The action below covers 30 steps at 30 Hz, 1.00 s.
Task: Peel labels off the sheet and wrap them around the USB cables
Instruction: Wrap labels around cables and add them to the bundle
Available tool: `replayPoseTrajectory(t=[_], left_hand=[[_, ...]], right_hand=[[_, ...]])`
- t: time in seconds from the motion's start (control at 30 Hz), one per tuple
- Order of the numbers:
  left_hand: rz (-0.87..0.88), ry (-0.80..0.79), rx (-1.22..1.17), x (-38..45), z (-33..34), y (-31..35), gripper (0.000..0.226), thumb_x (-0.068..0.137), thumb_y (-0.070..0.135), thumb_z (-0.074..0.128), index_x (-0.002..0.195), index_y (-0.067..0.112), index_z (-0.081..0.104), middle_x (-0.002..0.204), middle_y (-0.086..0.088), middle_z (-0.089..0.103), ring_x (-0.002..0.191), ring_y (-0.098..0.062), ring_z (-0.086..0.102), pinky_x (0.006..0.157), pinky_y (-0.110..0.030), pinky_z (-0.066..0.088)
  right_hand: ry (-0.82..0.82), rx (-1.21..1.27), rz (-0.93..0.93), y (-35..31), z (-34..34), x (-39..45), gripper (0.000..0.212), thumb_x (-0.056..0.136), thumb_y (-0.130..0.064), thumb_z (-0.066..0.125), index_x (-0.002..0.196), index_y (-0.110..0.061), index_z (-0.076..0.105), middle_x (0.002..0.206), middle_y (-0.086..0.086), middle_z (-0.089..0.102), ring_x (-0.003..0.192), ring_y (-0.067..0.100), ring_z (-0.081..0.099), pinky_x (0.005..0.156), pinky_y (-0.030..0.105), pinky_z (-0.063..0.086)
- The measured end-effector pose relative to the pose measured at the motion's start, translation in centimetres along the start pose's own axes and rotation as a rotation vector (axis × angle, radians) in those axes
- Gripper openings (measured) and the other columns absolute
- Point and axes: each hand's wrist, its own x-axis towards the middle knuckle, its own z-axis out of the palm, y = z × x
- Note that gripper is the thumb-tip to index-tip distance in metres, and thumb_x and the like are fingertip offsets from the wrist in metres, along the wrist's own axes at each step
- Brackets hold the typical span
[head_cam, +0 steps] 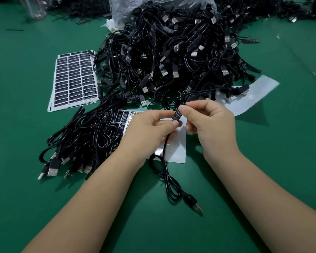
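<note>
Above the green table (26, 161), both hands pinching one labelled USB cable (165, 161): left hand (150, 130) below, right hand (212, 121) above, over a partly peeled label sheet (177, 150).

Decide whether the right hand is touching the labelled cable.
Touching. The head view shows the right hand pinching the cable at its label.

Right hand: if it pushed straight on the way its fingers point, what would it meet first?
The right hand points left, so probably the labelled cable it already pinches, then the left hand fingertips.
</note>
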Motion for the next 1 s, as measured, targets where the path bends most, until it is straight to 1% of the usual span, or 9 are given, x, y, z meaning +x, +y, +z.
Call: replayPoseTrajectory(t=[0.07, 0.17, 0.3, 0.4, 0.5, 0.63, 0.77, 0.9, 1.0], left_hand=[[-0.006, -0.006, -0.004, -0.02, -0.03, -0.04, 0.02, 0.086, 0.009, 0.067, 0.102, 0.021, 0.067, 0.078, 0.004, 0.075, 0.065, -0.003, 0.068, 0.054, -0.012, 0.048], [-0.019, -0.02, -0.008, -0.02, -0.12, 0.0, 0.023, 0.087, 0.01, 0.067, 0.109, 0.016, 0.067, 0.082, 0.003, 0.076, 0.068, -0.005, 0.069, 0.056, -0.014, 0.05], [-0.025, -0.028, -0.008, 0.0, -0.12, 0.09, 0.018, 0.088, 0.01, 0.066, 0.103, 0.02, 0.067, 0.083, 0.004, 0.076, 0.07, -0.006, 0.07, 0.056, -0.013, 0.05], [-0.029, -0.023, -0.007, 0.03, -0.11, 0.08, 0.019, 0.088, 0.01, 0.066, 0.105, 0.019, 0.068, 0.083, 0.003, 0.076, 0.07, -0.006, 0.07, 0.056, -0.014, 0.05], [-0.032, -0.017, -0.008, 0.04, -0.08, 0.04, 0.022, 0.088, 0.01, 0.065, 0.11, 0.015, 0.067, 0.083, 0.0, 0.076, 0.071, -0.007, 0.07, 0.057, -0.015, 0.051], [-0.025, -0.024, -0.014, 0.04, -0.02, 0.05, 0.019, 0.089, 0.008, 0.064, 0.106, 0.017, 0.067, 0.081, 0.001, 0.075, 0.069, -0.008, 0.069, 0.061, -0.018, 0.055], [-0.028, -0.018, -0.012, 0.02, -0.01, 0.12, 0.018, 0.088, 0.013, 0.066, 0.106, 0.016, 0.069, 0.085, 0.0, 0.076, 0.072, -0.008, 0.07, 0.057, -0.015, 0.052], [-0.056, 0.006, -0.065, 0.06, 0.01, 0.23, 0.012, 0.091, 0.016, 0.061, 0.097, 0.019, 0.072, 0.086, 0.0, 0.076, 0.069, -0.007, 0.07, 0.054, -0.013, 0.049], [-0.066, 0.02, -0.082, 0.09, 0.06, 0.23, 0.013, 0.092, 0.015, 0.06, 0.097, 0.016, 0.072, 0.086, -0.003, 0.076, 0.067, -0.007, 0.069, 0.053, -0.012, 0.048]], right_hand=[[0.009, -0.008, -0.003, 0.04, 0.06, -0.01, 0.01, 0.079, -0.008, 0.074, 0.075, -0.014, 0.067, 0.051, -0.007, 0.06, 0.043, 0.007, 0.052, 0.045, 0.017, 0.042], [0.006, -0.025, -0.018, 0.0, 0.08, -0.05, 0.011, 0.08, -0.007, 0.073, 0.074, -0.014, 0.067, 0.053, -0.008, 0.062, 0.044, 0.006, 0.053, 0.045, 0.017, 0.042], [-0.001, -0.051, -0.042, 0.01, 0.08, -0.1, 0.012, 0.08, -0.006, 0.073, 0.075, -0.014, 0.066, 0.055, -0.009, 0.063, 0.045, 0.005, 0.053, 0.046, 0.015, 0.043], [0.002, -0.075, -0.064, 0.05, 0.1, -0.12, 0.011, 0.08, -0.006, 0.073, 0.075, -0.013, 0.067, 0.055, -0.009, 0.063, 0.047, 0.004, 0.055, 0.048, 0.015, 0.044], [0.003, -0.11, -0.081, 0.12, 0.13, -0.18, 0.01, 0.08, -0.007, 0.073, 0.076, -0.014, 0.067, 0.06, -0.009, 0.066, 0.051, 0.004, 0.059, 0.051, 0.013, 0.045], [0.019, -0.161, -0.1, 0.33, 0.22, -0.13, 0.013, 0.079, -0.01, 0.074, 0.074, -0.02, 0.067, 0.065, -0.007, 0.068, 0.06, 0.007, 0.066, 0.056, 0.016, 0.049], [0.029, -0.164, -0.103, 0.42, 0.19, -0.01, 0.014, 0.08, -0.01, 0.074, 0.074, -0.021, 0.067, 0.067, -0.005, 0.069, 0.064, 0.01, 0.068, 0.063, 0.023, 0.056], [0.012, -0.145, -0.107, 0.39, 0.19, -0.03, 0.012, 0.081, -0.007, 0.073, 0.077, -0.016, 0.066, 0.064, -0.005, 0.069, 0.06, 0.009, 0.067, 0.061, 0.02, 0.055], [0.006, -0.145, -0.111, 0.37, 0.17, -0.08, 0.012, 0.081, -0.007, 0.073, 0.077, -0.016, 0.066, 0.064, -0.004, 0.069, 0.06, 0.009, 0.068, 0.063, 0.021, 0.055]])
